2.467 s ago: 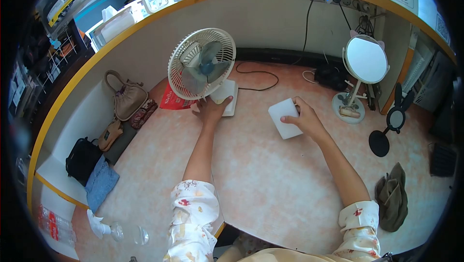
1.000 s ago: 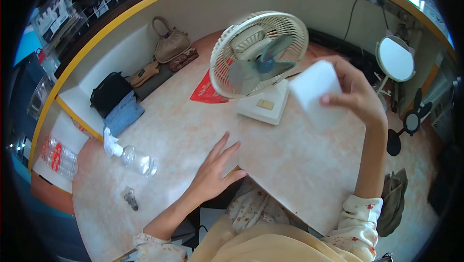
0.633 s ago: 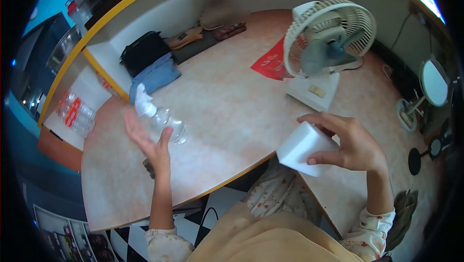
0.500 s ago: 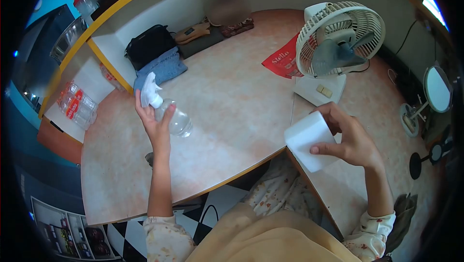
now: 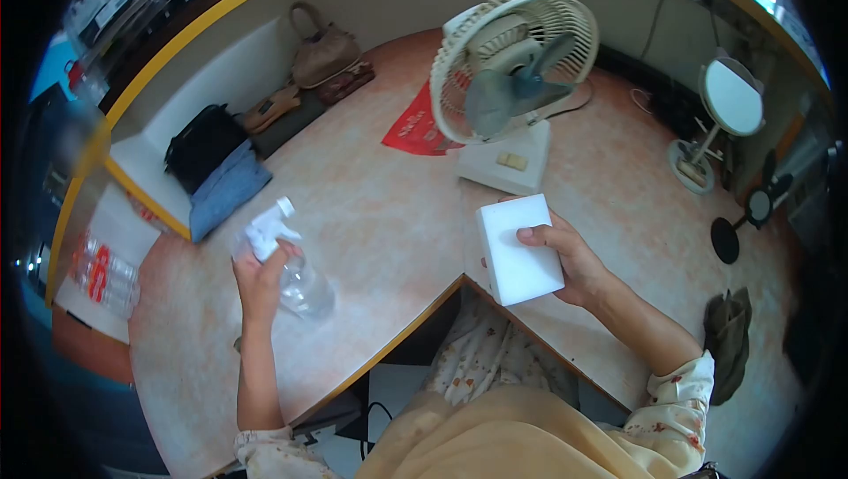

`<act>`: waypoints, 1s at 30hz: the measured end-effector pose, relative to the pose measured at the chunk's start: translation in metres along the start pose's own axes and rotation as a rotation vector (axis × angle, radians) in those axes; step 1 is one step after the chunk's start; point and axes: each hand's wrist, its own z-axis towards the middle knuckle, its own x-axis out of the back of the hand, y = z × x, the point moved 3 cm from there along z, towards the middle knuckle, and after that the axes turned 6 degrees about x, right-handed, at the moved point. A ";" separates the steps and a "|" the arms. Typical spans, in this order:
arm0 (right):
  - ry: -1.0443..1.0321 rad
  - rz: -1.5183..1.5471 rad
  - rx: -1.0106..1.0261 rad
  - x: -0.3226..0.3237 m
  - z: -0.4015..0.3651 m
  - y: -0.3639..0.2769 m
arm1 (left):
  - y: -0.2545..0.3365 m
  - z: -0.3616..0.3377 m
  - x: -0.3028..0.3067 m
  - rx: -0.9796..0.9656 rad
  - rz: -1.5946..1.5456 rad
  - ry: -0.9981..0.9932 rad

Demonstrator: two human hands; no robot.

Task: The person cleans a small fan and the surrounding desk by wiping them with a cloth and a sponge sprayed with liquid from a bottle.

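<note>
Where the picture a half-second older had loosely spread fingers beside the bottle, the left hand now closes round the neck of the clear spray bottle, its white head above the fist. Item: small dark object, mostly hidden by the left forearm. Item: white block, over the table's inner corner, pinched by the right hand, thumb on its broad face, now turned more fully to view; the other fingers are largely concealed behind. Bottle and left fingers blurred; whether the base touches the table cannot be told. Item: olive cloth, far right. Item: blue cloth, against a black bag. Item: white fan, its cage partly covering a red packet. Item: brown handbag, by the wall.
</note>
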 end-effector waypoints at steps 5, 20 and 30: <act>0.215 0.098 0.121 0.029 -0.018 -0.010 | 0.040 -0.027 -0.092 0.159 -0.241 -0.399; 0.754 -0.002 0.553 0.139 -0.092 -0.056 | 0.110 -0.021 -0.346 -0.140 0.051 -0.993; 0.812 0.132 0.590 0.179 -0.089 -0.068 | 0.120 -0.007 -0.421 -0.272 0.190 -0.924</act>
